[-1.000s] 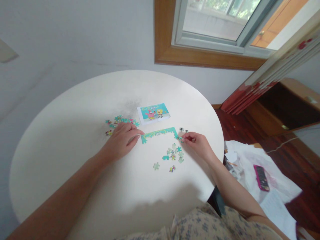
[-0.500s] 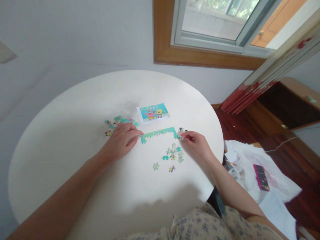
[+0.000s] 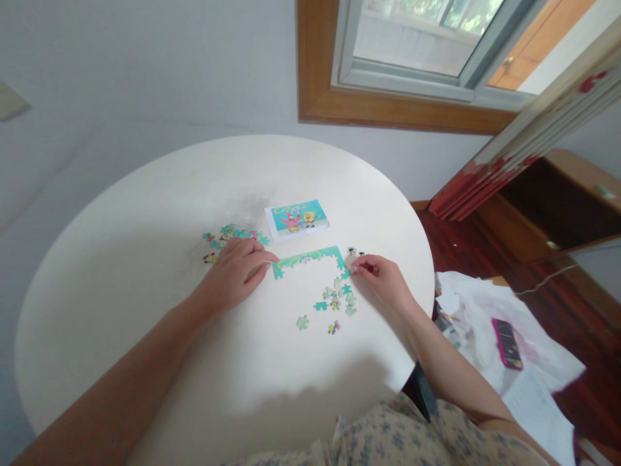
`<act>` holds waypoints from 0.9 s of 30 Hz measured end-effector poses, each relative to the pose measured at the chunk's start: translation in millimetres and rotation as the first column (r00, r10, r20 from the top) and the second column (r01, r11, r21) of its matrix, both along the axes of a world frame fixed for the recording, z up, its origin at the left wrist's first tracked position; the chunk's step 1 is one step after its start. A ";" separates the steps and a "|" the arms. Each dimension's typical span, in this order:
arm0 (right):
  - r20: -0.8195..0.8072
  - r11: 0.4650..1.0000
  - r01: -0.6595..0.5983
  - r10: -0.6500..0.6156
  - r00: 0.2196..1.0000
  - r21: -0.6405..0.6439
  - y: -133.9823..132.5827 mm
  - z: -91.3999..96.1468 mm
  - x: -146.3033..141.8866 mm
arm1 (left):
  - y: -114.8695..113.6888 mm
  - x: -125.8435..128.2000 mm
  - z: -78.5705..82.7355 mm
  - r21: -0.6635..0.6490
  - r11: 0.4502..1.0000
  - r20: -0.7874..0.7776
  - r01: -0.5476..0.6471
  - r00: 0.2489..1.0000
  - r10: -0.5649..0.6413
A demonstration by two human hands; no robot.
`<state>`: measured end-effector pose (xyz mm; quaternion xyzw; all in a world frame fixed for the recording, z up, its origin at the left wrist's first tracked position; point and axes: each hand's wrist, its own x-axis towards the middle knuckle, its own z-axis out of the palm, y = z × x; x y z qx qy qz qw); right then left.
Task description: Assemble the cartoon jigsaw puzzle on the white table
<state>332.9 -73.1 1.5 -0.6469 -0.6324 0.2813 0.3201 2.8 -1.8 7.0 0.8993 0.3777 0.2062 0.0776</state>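
Note:
A partly joined jigsaw puzzle lies on the white round table, its teal pieces forming a top edge and short sides. My left hand rests at its left end, thumb and forefinger closed against the corner; the other fingers are bent. At the right side, my right hand pinches a small puzzle piece against the joined edge; the fingertips partly cover it. Loose puzzle pieces, some grey-green side up, lie below the frame of joined ones. Another pile of pieces sits beyond my left hand, partly hidden by it.
Behind the puzzle lies a picture card with cartoon figures. A few dark-patterned pieces are beside my right hand. The white table stands against the wall. Right of it are white sheets and a pink-cased phone.
My right hand has shifted very slightly, and the teal piece at its fingertips now sits closer in line with the puzzle's right side. My left hand has stayed put.

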 end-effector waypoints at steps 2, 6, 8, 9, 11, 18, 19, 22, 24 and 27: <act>0.044 1.000 -0.008 0.007 0.999 0.021 -0.6 0.5 -0.5 | -0.1 0.0 -0.2 -0.006 1.000 -0.003 -0.002 1.000 0.002; 0.209 0.994 -0.065 0.046 0.977 0.087 -3.4 2.2 -4.3 | 0.3 -0.3 -1.3 0.009 1.000 -0.015 -0.003 1.000 0.003; 0.293 0.992 -0.089 0.059 0.954 0.091 -4.9 3.6 -6.0 | 0.9 -0.6 -1.7 0.016 1.000 -0.021 0.002 1.000 -0.002; 0.318 0.992 -0.094 0.063 0.946 0.081 -5.4 4.4 -6.2 | 1.2 -0.8 -1.8 0.018 1.000 -0.024 0.004 1.000 -0.003; 0.321 0.995 -0.088 0.068 0.945 0.049 -5.7 5.8 -4.8 | 1.7 -1.3 -2.0 0.017 1.000 -0.030 0.005 1.000 -0.005; 0.226 1.000 -0.023 0.019 0.974 0.016 -0.7 4.7 12.1 | 2.0 -1.8 -2.0 -0.006 1.000 -0.043 -0.004 0.999 0.003; 0.223 1.000 -0.016 0.010 0.975 0.025 -1.0 5.2 13.8 | 1.8 -1.6 -1.9 -0.006 1.000 -0.042 -0.004 0.999 0.004; 0.222 0.996 -0.038 0.018 0.975 0.087 -6.9 10.3 14.5 | 1.2 -0.8 -0.7 -0.004 1.000 -0.035 -0.007 0.999 0.006; 0.222 0.986 -0.112 0.083 0.972 0.123 -14.2 15.4 10.6 | 0.6 -0.3 0.2 0.003 1.000 -0.029 -0.001 1.000 0.001; 0.263 0.960 -0.251 0.212 0.941 0.123 -24.8 20.1 0.4 | 0.1 0.1 0.6 0.011 1.000 -0.030 0.007 1.000 -0.006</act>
